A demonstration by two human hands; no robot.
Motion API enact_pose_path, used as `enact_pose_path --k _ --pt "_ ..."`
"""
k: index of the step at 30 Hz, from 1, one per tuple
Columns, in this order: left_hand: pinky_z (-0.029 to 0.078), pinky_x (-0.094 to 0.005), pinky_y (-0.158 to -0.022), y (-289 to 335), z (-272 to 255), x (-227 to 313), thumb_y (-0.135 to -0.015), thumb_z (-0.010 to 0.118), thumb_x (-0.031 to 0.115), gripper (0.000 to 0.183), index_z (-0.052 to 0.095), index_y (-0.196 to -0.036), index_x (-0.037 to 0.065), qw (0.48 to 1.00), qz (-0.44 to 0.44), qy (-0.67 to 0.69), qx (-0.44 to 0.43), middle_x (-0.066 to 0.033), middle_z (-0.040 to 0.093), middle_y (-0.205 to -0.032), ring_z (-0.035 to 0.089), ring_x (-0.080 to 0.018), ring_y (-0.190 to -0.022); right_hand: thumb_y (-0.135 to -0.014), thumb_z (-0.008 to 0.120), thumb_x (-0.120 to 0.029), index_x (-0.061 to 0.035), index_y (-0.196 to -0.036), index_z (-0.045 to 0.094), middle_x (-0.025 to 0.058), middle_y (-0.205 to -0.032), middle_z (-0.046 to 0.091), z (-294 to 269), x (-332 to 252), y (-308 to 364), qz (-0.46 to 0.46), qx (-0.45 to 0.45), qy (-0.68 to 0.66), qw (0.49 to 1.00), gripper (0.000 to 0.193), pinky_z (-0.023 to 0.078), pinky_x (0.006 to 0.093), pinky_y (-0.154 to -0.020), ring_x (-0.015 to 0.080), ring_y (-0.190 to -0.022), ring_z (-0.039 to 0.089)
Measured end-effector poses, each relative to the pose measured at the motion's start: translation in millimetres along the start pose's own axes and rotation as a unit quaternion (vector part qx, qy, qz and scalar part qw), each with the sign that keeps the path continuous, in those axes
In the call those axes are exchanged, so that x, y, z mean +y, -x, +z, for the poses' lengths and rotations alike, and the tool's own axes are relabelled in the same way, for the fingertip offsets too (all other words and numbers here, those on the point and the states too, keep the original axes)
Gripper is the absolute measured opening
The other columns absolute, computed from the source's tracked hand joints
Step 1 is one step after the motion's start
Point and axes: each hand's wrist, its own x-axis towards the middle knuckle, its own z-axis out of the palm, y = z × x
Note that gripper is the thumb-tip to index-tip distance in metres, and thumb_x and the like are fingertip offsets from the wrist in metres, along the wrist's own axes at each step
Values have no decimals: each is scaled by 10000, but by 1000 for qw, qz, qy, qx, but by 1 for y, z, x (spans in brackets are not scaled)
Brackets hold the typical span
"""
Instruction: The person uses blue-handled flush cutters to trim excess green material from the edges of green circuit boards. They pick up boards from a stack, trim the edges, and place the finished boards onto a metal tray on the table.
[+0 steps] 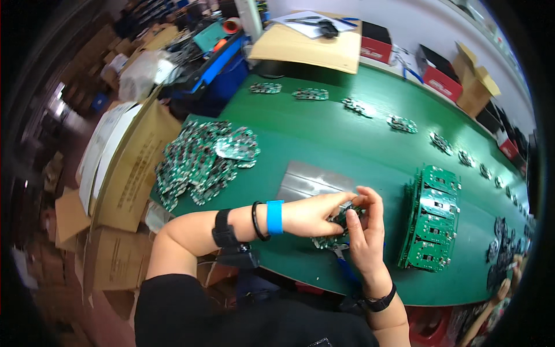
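Note:
Both my hands meet above the near middle of the green table. Between them is a small green circuit board point(348, 211), mostly covered by fingers. My left hand point(312, 217) is closed on it from the left, and my right hand point(369, 231) grips it from the right with curled fingers and thumb. Just below the left fingers lies another circuit board point(321, 243), partly hidden. Blue-handled pliers point(345, 267) rest on the table beside my right wrist. A flat grey metal plate point(309, 180) lies just beyond my left hand.
Left stands a heap of circuit boards point(199, 159) next to open cardboard boxes point(130, 168). Stacked green board panels point(433, 222) stand to the right. Small board piles point(311, 93) line the far side. Another person's hand point(504, 288) shows at the right edge, near dark parts point(502, 246).

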Motion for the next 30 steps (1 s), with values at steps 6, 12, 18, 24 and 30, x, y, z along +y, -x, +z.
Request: enact_pose_path --k 6,12,18,24,30 --pt "461 -246 -684 57 -72 -11 -799 666 40 553 449 -1308 21 946 6 -106 306 -33 552 -979 505 -86 -797 -805 671 -57 -24 -1181 552 168 -1112 536 -4 -9 -6 -113 -50 245 962 396 420 391 -897 326 -1034 502" --pt "445 -248 -612 131 -135 5 -726 715 15 455 576 -1159 23 890 -152 -227 364 12 493 -780 472 -78 -677 -782 663 -22 1 -1022 626 162 -1001 562 5 -12 2 -132 -131 229 955 244 448 380 -840 329 -955 531" --pt "494 -347 -644 133 -57 -15 -722 703 12 435 593 -1139 73 871 -121 -312 361 -130 597 -772 611 -242 -702 -794 645 -26 6 -960 641 161 -893 599 4 -7 0 -118 -129 228 958 168 469 386 -761 330 -858 577" --pt "496 -375 -724 163 -9 -39 -753 695 28 415 587 -1150 83 832 -134 -286 456 -157 625 -844 617 -296 -783 -810 625 -31 12 -911 644 160 -816 612 8 -4 1 -112 -151 239 953 112 476 381 -715 328 -783 597" --pt "488 -400 -743 181 -9 -38 -751 680 58 345 618 -1090 62 695 -104 -544 459 -97 607 -966 574 -306 -888 -812 630 -29 11 -902 643 156 -810 605 8 -10 1 -140 -159 249 945 99 473 375 -695 316 -770 596"
